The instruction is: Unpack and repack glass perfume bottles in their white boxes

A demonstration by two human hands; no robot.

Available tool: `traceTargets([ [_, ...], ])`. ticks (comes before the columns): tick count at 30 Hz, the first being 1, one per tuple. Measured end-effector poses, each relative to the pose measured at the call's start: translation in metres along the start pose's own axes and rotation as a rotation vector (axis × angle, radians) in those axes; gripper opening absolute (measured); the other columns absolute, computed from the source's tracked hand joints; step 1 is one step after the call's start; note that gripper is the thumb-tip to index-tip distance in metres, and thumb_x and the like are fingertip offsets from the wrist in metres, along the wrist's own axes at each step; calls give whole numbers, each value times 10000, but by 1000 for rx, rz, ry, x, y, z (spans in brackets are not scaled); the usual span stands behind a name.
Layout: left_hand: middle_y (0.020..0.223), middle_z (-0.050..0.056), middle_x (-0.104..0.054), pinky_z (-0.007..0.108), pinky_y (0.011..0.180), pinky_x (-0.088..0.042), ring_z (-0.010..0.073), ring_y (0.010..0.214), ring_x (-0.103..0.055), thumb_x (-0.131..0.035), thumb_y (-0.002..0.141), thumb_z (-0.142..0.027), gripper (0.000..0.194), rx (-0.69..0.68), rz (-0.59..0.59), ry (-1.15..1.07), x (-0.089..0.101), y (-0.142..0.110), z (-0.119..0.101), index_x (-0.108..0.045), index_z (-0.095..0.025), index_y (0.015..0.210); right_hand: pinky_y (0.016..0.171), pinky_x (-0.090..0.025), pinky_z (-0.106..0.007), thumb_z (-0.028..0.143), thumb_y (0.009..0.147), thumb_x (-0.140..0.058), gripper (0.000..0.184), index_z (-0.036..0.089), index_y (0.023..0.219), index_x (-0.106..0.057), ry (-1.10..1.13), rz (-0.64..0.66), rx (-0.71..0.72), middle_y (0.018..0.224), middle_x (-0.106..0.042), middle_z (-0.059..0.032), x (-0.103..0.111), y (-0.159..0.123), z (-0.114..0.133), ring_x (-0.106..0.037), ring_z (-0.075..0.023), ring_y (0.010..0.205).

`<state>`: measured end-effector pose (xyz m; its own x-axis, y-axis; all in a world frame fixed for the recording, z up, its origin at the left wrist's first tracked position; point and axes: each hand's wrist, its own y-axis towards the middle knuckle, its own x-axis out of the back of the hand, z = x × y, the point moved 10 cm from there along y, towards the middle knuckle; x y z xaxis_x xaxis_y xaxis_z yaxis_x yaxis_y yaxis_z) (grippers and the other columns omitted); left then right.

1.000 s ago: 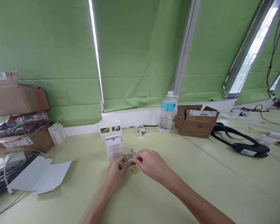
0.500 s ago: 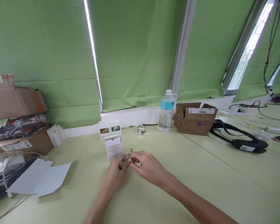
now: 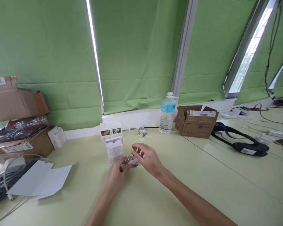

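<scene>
A small, rounded clear glass perfume bottle (image 3: 132, 161) stands on the table, its gold neck (image 3: 133, 150) at the top. My left hand (image 3: 118, 172) grips the bottle's left side between thumb and fingers. The thumb and fingers of my right hand (image 3: 148, 158) are closed around the gold part above the glass. Whether that part sits on the bottle or is lifted off it, I cannot tell. Just behind my left hand stands an open white carton (image 3: 114, 151) with printed text. A clear glass piece like a bottle stopper (image 3: 142, 131) rests farther back.
Two small white boxes (image 3: 110, 131) with pictures stand behind the carton. At the back are a water bottle (image 3: 168, 114), an open cardboard box (image 3: 196, 122) and a black headset (image 3: 247, 146). Folded white paper (image 3: 41, 180), cables and stacked cartons (image 3: 19, 100) lie to the left.
My right hand has shifted upward from the bottle's side to its gold top, so more of the glass shows. My left hand has stayed at the bottle's left side.
</scene>
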<state>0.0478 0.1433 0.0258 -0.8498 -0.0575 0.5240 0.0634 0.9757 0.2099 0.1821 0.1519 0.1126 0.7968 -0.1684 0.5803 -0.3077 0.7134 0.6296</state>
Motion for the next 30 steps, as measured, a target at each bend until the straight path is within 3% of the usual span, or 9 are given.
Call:
traceTargets([
  [9, 913, 16, -632, 241, 509, -318, 91, 497, -394, -451, 867, -495, 368, -8, -27, -17, 2, -1, 2, -649, -227, 1023, 747, -521, -280, 284, 933, -500, 259, 227, 1141, -643, -155, 157, 60, 1031, -704, -51, -16, -5, 3, -615, -182, 978],
  [17, 927, 23, -640, 239, 503, -316, 86, 495, -403, -457, 867, -500, 364, -21, -26, -26, 2, -1, -1, -649, -223, 1005, 808, -490, -298, 223, 892, -512, 218, 223, 1081, -621, -164, 213, -35, 1052, -685, -52, -16, -6, 5, -588, -191, 1029],
  [21, 926, 16, -659, 235, 492, -294, 82, 487, -382, -448, 880, -487, 361, -38, -20, -33, 1, -1, -2, -654, -219, 1008, 771, -481, -307, 281, 845, -578, 410, 236, 1249, -521, -81, 231, -129, 1143, -651, -60, -16, -11, -11, -615, -175, 855],
  [24, 920, 5, -671, 231, 490, -297, 87, 497, -388, -453, 886, -487, 362, -66, -1, -23, -3, -1, -3, -655, -227, 1037, 627, -455, -267, 341, 837, -585, 313, 214, 1123, -594, 18, 324, -183, 1028, -675, -38, -27, -15, -25, -567, -135, 646],
  [26, 975, 15, -672, 233, 500, -335, 95, 517, -428, -467, 878, -510, 397, -60, -17, -15, -1, -2, -2, -633, -234, 1110, 594, -432, -253, 374, 842, -578, 241, 201, 998, -641, 54, 359, -182, 948, -676, -25, -32, -15, -29, -549, -130, 627],
  [28, 1041, 37, -662, 245, 531, -389, 105, 538, -472, -480, 872, -521, 435, -60, -88, 13, 9, -3, -2, -593, -234, 1179, 587, -418, -251, 426, 835, -586, 267, 190, 934, -660, 42, 356, -179, 879, -666, -25, -33, -15, -32, -554, -145, 654],
  [30, 1072, 55, -646, 265, 591, -430, 118, 576, -513, -482, 881, -497, 400, -95, -238, 100, 32, -6, -8, -580, -234, 1166, 577, -407, -251, 482, 820, -596, 318, 181, 895, -666, 14, 352, -186, 838, -655, -28, -32, -15, -34, -559, -156, 663],
])
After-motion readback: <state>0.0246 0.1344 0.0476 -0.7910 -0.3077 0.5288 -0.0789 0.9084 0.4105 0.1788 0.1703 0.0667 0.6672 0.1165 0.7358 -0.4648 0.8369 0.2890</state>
